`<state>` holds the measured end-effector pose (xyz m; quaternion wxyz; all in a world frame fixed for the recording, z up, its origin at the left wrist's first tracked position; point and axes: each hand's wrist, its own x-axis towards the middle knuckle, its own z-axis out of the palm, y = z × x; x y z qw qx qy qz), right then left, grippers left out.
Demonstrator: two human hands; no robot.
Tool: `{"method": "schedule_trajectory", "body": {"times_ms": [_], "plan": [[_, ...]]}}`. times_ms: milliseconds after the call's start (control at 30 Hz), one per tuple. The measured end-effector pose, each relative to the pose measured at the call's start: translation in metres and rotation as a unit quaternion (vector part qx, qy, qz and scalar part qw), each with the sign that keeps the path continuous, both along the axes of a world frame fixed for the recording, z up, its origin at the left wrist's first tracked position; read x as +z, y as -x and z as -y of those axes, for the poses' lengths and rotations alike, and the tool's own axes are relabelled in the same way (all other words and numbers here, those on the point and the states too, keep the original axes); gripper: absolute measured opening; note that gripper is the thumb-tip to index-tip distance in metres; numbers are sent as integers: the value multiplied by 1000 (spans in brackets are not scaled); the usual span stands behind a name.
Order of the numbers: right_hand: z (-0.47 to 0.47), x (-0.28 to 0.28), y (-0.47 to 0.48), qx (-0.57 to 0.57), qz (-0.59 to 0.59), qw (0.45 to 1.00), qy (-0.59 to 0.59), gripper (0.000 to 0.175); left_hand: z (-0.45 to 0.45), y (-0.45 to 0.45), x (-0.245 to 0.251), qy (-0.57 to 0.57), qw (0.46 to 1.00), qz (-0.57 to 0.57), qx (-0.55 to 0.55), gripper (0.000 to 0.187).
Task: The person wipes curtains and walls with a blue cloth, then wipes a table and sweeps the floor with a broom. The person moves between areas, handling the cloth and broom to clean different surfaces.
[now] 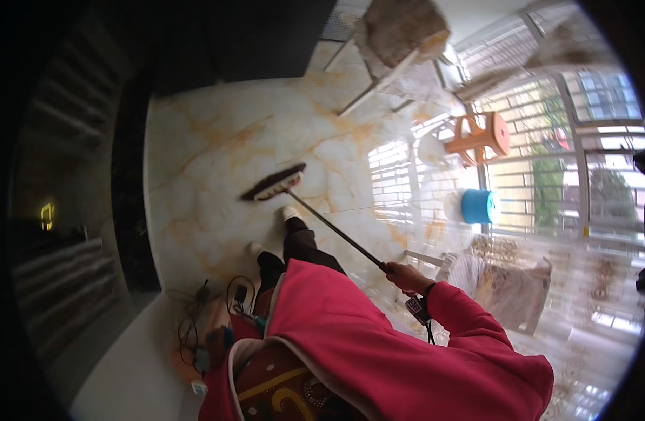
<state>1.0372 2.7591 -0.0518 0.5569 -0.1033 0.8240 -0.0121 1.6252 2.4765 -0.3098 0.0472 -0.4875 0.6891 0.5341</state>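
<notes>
My right hand (408,278) is closed around the upper part of a dark broom handle (338,230). The handle slants down and away to the broom head (278,184), which has dark bristles and a pale block. Its bristles rest on the marbled tile floor (222,142), just beyond my shoes (289,212). On my right wrist is a dark band, and a small black device (418,309) with a cable hangs beside it. My left hand is out of view. Dark cables (188,323) and small plugs or adapters lie low on the left.
Along the far side stands a dark cabinet (259,42). A cloth-draped piece of furniture with pale legs (359,97) is at upper right. By the barred window (538,158) are an orange plastic stool (493,134), a blue bucket-like container (476,206) and a covered chair or seat (512,294).
</notes>
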Motion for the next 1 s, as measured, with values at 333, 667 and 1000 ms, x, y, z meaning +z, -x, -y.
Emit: {"method": "schedule_trajectory", "body": {"times_ms": [333,667,1000], "plan": [[42,-24,75,58,7,997,53,37,39,117,99,30,998,52,-15,34],[180,-89,149,155,-23,979,133,21,25,261,141,32,976,27,212,41],[283,-55,188,413,-55,864,282,22,-74,185,92,-115,902,125,397,42]]}}
